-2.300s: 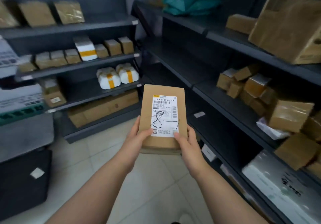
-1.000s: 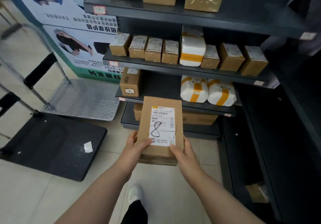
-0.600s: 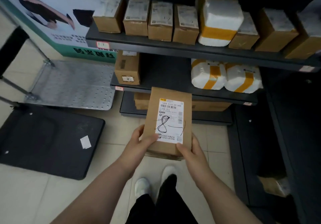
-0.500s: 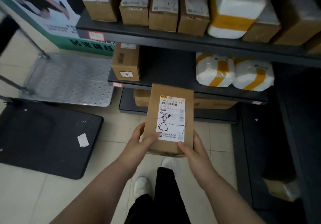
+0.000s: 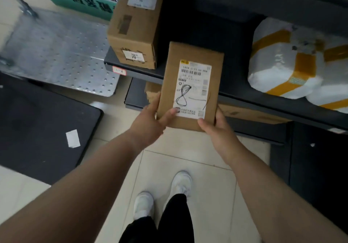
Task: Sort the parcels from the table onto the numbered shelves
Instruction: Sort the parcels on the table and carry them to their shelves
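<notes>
A flat brown cardboard parcel (image 5: 194,58) with a white label and a hand-drawn 8 is held in front of me, its far end over the front edge of a dark shelf (image 5: 135,73). My left hand (image 5: 150,122) grips its lower left corner, thumb on the label. My right hand (image 5: 218,131) grips the lower right corner. A small red-edged tag (image 5: 119,71) is stuck on the shelf's front edge at the left.
On the same shelf stand a taller brown box (image 5: 131,29) at the left and white parcels with yellow tape (image 5: 286,60) at the right. Another brown box (image 5: 250,114) lies on the shelf below. A metal platform cart (image 5: 56,54) and a black mat (image 5: 37,126) lie on the floor at left.
I have turned from the right-hand shelves and stepped close to this shelf unit. The parcel has moved forward and now reaches over the shelf's edge; both hands keep the same grip.
</notes>
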A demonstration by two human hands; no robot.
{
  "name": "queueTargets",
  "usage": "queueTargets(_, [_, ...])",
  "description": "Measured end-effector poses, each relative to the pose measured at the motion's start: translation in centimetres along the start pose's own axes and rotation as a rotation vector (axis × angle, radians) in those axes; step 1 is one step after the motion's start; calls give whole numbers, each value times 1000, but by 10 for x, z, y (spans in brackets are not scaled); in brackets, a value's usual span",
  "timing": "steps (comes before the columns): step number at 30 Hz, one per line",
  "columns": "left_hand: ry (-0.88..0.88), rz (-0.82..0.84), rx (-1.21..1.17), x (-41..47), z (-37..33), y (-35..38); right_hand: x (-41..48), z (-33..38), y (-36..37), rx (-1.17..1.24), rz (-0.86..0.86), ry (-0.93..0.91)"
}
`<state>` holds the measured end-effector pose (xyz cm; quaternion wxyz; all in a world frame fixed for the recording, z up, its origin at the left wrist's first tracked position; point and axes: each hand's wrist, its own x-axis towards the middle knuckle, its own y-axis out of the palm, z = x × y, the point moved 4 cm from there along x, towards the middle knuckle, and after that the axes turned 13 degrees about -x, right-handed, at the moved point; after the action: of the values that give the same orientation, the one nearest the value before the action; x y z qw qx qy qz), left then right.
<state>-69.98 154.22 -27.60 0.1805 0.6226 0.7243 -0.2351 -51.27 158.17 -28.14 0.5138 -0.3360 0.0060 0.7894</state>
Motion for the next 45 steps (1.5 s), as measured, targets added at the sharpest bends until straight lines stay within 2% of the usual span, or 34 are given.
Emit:
queueTargets(6, [51, 14, -2, 61, 2, 5, 64, 13, -7, -88, 9, -57])
queueTargets(12, [109, -92, 80, 84, -12, -5, 85, 29, -11, -175, -76, -144])
queueTargets(15, [166, -188, 410, 72, -27, -10, 79, 32, -14, -360, -178, -168])
queueTargets(18, [448, -298, 791, 51, -45, -8, 60, 44, -12, -729, -322, -386])
queueTargets(20, [658, -269, 942, 44, -45, 1, 53, 44, -7, -955, -370, -517])
queueTargets(22, [741, -178, 1017, 43, -36, 14, 49, 40, -1, -1106, -373, -562])
queueTargets(28, [693, -94, 1139, 49, -14, 29, 41, 13, 10, -1310, -269, -469])
queueTargets(34, [623, -105, 1149, 65, -28, 20, 59, 37, 7, -1314, -129, -414])
queueTargets(45, [463, -112, 1238, 110, -60, 20, 106, 63, -8, -1330, -114, -386])
